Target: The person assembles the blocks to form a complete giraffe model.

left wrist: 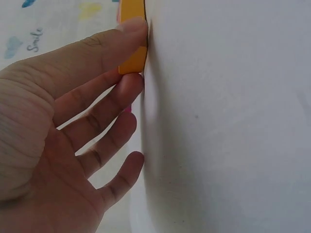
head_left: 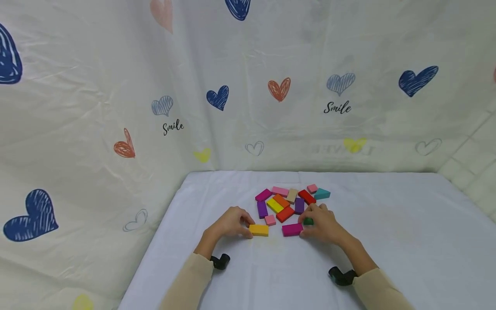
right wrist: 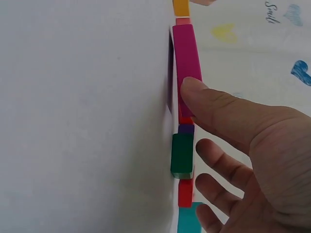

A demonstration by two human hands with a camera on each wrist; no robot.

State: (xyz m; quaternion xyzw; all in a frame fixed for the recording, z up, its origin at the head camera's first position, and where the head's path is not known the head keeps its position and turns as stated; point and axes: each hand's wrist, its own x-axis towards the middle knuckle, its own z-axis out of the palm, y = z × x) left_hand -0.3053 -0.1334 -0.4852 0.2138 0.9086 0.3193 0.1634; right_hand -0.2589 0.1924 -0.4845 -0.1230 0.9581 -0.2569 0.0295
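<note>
Heart-printed cloth (head_left: 294,51) behind white table (head_left: 407,228)

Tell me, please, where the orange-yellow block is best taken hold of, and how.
The orange-yellow block is probably best gripped at its left end, coming from the left and pinching across its long sides. It is a bar lying left to right, and that end faces away from the other blocks; the left hand pinches it there.

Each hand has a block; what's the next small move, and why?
Probably ease the magenta block toward the yellow-orange block: the right hand pinches the former, the left hand the latter, and white cloth shows between their facing ends.
</note>
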